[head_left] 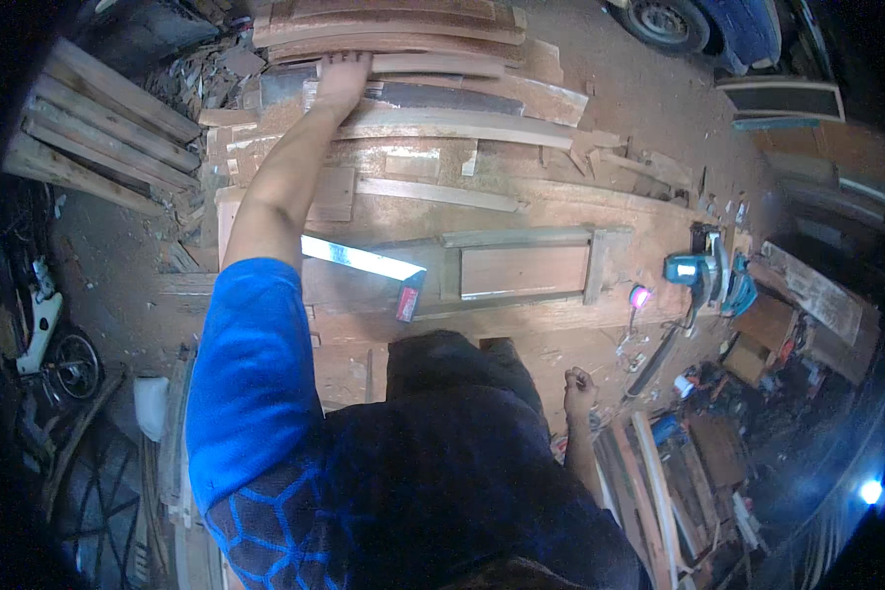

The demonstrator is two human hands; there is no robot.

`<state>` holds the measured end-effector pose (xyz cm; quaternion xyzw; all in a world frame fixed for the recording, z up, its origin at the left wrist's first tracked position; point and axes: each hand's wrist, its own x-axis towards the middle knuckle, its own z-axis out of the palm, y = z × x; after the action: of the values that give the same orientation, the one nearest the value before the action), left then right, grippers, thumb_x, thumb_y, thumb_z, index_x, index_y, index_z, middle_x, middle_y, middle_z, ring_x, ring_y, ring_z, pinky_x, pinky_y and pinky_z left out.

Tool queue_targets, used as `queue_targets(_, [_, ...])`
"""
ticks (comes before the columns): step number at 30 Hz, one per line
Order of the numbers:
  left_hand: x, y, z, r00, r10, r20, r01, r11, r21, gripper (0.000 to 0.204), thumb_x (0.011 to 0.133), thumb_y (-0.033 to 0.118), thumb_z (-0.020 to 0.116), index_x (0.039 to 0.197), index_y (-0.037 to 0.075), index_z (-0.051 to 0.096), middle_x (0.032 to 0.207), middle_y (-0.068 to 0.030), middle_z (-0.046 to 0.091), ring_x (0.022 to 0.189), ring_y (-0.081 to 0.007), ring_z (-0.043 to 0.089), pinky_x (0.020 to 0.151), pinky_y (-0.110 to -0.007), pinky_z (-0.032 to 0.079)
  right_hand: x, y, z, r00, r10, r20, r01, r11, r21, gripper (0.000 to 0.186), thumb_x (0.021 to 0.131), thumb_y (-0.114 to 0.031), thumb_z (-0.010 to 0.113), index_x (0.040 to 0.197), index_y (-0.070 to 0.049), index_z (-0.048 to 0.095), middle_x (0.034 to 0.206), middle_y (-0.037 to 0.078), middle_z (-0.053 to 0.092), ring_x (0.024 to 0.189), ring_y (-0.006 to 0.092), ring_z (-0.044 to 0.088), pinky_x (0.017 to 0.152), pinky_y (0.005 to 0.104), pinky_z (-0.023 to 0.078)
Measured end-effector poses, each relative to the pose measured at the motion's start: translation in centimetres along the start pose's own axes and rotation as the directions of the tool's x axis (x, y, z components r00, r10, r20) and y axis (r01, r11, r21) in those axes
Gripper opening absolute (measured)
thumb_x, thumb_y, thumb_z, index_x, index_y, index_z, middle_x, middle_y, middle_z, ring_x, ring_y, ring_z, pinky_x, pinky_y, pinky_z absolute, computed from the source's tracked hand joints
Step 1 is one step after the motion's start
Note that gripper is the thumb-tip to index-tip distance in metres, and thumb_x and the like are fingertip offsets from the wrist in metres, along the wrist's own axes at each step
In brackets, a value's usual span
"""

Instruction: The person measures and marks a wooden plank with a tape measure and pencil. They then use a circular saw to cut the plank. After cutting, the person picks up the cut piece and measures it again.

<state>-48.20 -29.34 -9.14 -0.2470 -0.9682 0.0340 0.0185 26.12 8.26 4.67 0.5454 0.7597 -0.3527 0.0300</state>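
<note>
My left hand reaches far forward over the workbench, its fingers bent over a pale wooden strip and gripping it. That strip lies beside a stack of brown planks. Close to my body, my right hand is held low on the right with its fingers curled, and nothing shows in it. Below my left arm lies a try square with a shiny blade and a red-marked handle; the arm covers one end. Right of the square is a wooden frame around a flat panel.
A teal circular saw stands at the bench's right end, near a pink-lit round object. More boards and a narrow batten lie across the bench. Beams are piled at left; offcuts crowd the lower right.
</note>
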Motion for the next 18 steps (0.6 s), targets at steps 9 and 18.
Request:
queue_targets(9, [-6.3, 6.9, -5.8, 0.860, 0.349, 0.373, -0.221, 0.912, -0.345, 0.050, 0.099, 0.034, 0.061, 0.140, 0.006, 0.054, 0.131, -0.0236, 0.061, 0.123, -0.0402, 0.059, 0.108, -0.048, 0.048, -1.5, 2.5, 1.2, 0.992, 0.083, 0.095, -0.091, 0.992, 0.088, 0.028, 0.095, -0.025, 0.073, 0.113, -0.003, 0.071, 0.090, 0.001, 0.067, 0.078, 0.0092, 0.060, 0.068, 0.0263, 0.052])
queue_targets(18, [-4.0, 6.5, -10.3, 0.901, 0.315, 0.297, -0.185, 0.901, -0.393, 0.052, 0.103, 0.048, 0.050, 0.127, 0.002, 0.059, 0.109, -0.0302, 0.069, 0.104, -0.0477, 0.066, 0.092, -0.056, 0.050, -0.8, 1.9, 0.3, 0.992, 0.034, 0.124, -0.056, 0.982, 0.182, 0.027, 0.099, -0.026, 0.070, 0.112, -0.002, 0.071, 0.090, 0.001, 0.068, 0.081, 0.0095, 0.061, 0.076, 0.0256, 0.052])
